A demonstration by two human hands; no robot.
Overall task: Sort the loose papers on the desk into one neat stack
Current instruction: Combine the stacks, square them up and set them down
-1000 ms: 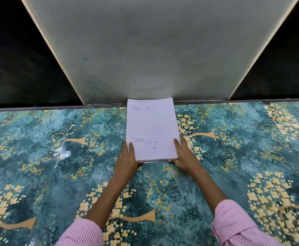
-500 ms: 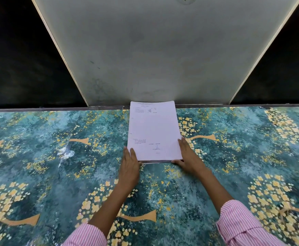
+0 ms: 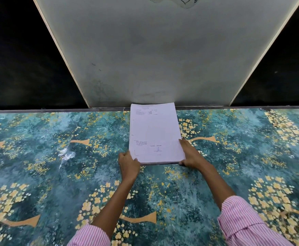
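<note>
The desk (image 3: 56, 174), under a teal flowered cover, is stretching wide, leaving open room on both sides of the papers. A grey panel (image 3: 145, 50) is standing along its far edge. The paper stack (image 3: 154, 132) is lying flat mid-desk, its sides squared and its far edge meeting the panel's foot. The right hand (image 3: 192, 154) is pressing straight fingers along the stack's right edge, with the thumb against the near edge. The left hand (image 3: 128, 165) is gripping the near left corner with curled fingers.

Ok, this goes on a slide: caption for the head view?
Left hand grips and right hand presses the near corners of a paper stack on a floral desk.
</note>
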